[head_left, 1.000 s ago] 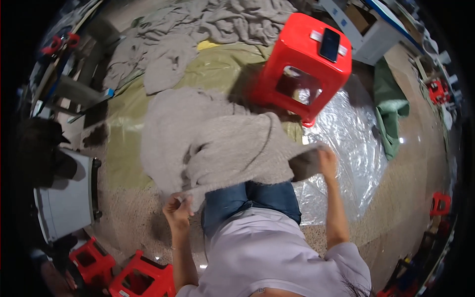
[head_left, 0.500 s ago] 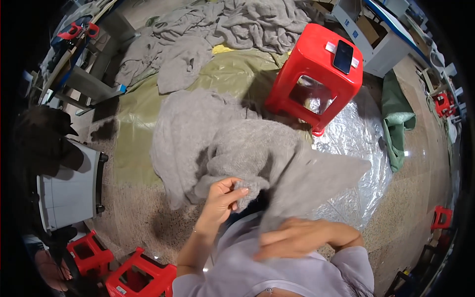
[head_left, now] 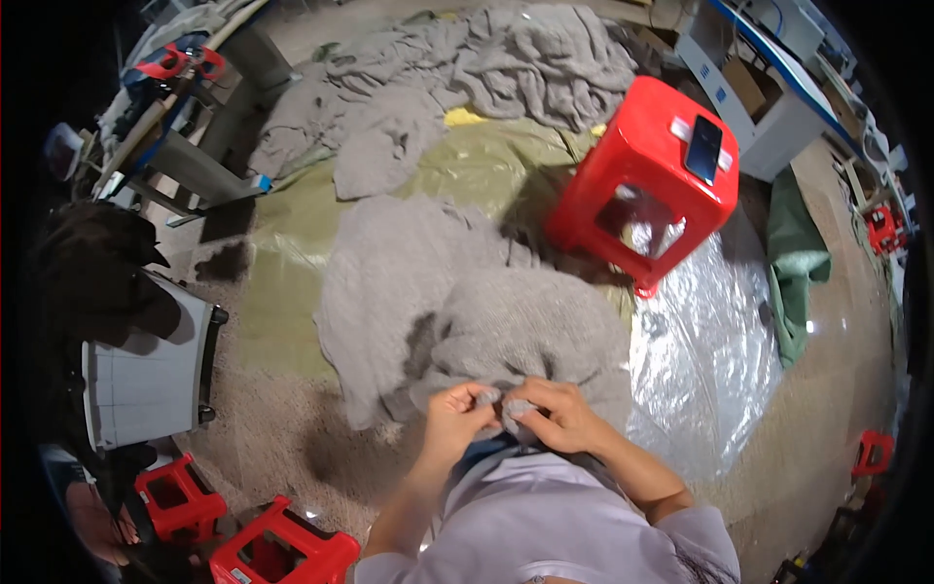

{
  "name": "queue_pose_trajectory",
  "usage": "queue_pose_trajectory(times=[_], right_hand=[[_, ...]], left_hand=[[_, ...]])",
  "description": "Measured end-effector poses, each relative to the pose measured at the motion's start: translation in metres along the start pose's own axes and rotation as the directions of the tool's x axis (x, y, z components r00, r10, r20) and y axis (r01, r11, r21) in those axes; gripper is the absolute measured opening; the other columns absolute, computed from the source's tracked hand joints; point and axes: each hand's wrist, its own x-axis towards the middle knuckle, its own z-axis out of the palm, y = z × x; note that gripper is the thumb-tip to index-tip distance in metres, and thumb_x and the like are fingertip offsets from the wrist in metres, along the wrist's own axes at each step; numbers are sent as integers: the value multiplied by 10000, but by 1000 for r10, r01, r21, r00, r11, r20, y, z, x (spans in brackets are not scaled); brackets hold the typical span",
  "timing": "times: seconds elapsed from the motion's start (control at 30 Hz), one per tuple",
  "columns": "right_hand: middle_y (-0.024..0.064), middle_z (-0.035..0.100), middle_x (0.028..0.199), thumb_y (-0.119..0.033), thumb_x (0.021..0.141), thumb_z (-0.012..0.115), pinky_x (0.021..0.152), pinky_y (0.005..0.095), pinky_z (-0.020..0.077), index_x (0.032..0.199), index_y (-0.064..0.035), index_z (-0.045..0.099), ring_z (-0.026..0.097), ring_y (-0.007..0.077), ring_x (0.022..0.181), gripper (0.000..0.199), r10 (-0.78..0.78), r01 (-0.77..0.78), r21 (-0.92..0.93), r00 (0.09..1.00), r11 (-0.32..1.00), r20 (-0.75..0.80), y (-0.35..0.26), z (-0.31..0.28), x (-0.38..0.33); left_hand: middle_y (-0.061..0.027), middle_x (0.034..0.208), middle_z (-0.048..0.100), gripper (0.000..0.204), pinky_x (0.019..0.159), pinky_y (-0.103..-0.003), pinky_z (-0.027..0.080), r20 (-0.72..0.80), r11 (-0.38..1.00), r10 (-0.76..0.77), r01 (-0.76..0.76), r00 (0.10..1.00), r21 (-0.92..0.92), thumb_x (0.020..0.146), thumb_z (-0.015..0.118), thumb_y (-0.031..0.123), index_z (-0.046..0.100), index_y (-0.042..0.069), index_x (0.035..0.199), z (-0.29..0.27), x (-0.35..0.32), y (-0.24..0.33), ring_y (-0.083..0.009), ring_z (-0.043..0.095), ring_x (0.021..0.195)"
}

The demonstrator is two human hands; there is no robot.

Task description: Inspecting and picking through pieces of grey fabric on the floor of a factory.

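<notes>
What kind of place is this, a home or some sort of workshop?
Probably a workshop or sorting area, not a home. A heap of grey towels lies on a tarp spread over the floor, red plastic stools stand about, and both hands grip one grey towel.

place: workshop | signs: heaped grey cloths [head_left: 486, 68] | floor tarp [head_left: 292, 282] | red plastic stools [head_left: 647, 185] | workbench [head_left: 759, 107]

A grey, fuzzy towel [head_left: 467, 311] lies crumpled and spread out, its near edge bunched and lifted at six o'clock.
</notes>
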Motion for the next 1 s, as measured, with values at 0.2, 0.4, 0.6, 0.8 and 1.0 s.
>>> queue_pose_trajectory(times=[0.2,0.4,0.6,0.8,1.0], right_hand=[[109,614,838,-112,825,613,577,365,489,1034,-62,628,622,295,701,216,-86,96,-162,994,982,68,-6,5,5],[141,639,816,-61,780,619,590,385,509,1024,-31,638,635,314,674,247,-126,121,-81,990,989,-59,-1,10,3],[132,654,847,-64,759,635,574,362,512,1024,-49,645,647,292,675,266,-200,196,-108,979,975,-30,4,5,19],[115,601,868,-48,762,626,575,372,519,1123,-118,623,623,285,644,368,-146,155,-303,988,940,53,-1,21,12],[95,598,920,63,671,667,594,346,532,1098,-69,651,641,265,692,447,-175,95,-366,966,926,-190,-6,3,-5]], left_hand=[[-50,809,658,128,578,-228,490,-223,980,51,-92,973,-176,804,605,-94,630,-32,912,11,10,-4,-93,608,680],[-77,850,671,183,609,-231,502,-105,982,83,-100,991,-159,796,616,-116,641,-42,961,1,13,-7,-105,615,663],[-63,816,677,157,587,-220,501,-211,997,73,-68,975,27,810,610,-101,645,-56,956,-2,24,-10,-95,628,691],[-44,818,661,175,612,-209,471,-358,972,138,-57,923,226,798,552,-110,642,-44,932,31,51,2,-85,589,671],[-22,764,636,140,507,-197,415,-266,989,44,-79,963,-124,807,617,-21,653,9,939,2,47,23,-63,539,566]])
